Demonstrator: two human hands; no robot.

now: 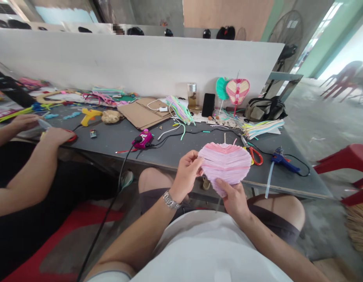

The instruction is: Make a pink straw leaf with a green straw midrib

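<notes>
A heart-shaped fan (227, 166), covered in pink and lilac pipe-cleaner-like strips, is held up over my lap near the table's front edge. My left hand (189, 170) pinches its left edge between thumb and fingers. At the pointed lower end, my right hand (234, 197) grips the fan with the thumb on its front. Two short strip ends stick out above its top edge. Partly hidden behind its right side lie red-handled scissors (256, 156). To the right of them is a blue glue gun (285, 161) with a clear glue stick.
On the grey table (175, 152) stand a magenta power socket (143, 139), cardboard sheets (143, 111), bundles of coloured strips (180, 109), a phone (208, 105), a jar (192, 96) and two finished-looking fans (238, 92). A co-worker's hands (56, 137) work at the left. A red stool (351, 160) stands right.
</notes>
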